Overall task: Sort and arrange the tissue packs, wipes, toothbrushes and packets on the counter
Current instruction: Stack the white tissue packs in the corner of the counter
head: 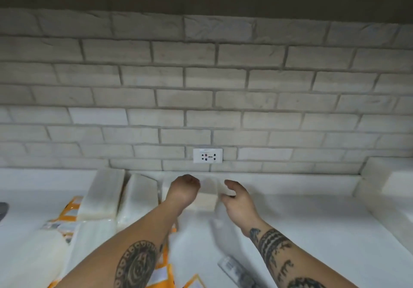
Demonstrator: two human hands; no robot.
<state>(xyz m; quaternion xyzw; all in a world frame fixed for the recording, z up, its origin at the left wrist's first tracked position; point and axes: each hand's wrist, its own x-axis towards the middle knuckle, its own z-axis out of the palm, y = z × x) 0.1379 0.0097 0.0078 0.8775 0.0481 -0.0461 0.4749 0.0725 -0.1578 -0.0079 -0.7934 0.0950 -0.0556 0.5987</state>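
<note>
Head view: two white tissue packs [102, 196] lie middle-left on the worktop [312, 220]. At centre my left hand [183, 191] curls over a third pack [206, 199], though I cannot tell its grip. My right hand [239, 200], fingers loose, sits just beside the pack's right end.

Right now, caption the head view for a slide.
Left hand and right hand flank a tissue pack below the outlet.

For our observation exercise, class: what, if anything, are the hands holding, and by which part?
A white tissue pack sits between left hand and right hand, at its ends; blur hides any real grip.
</note>
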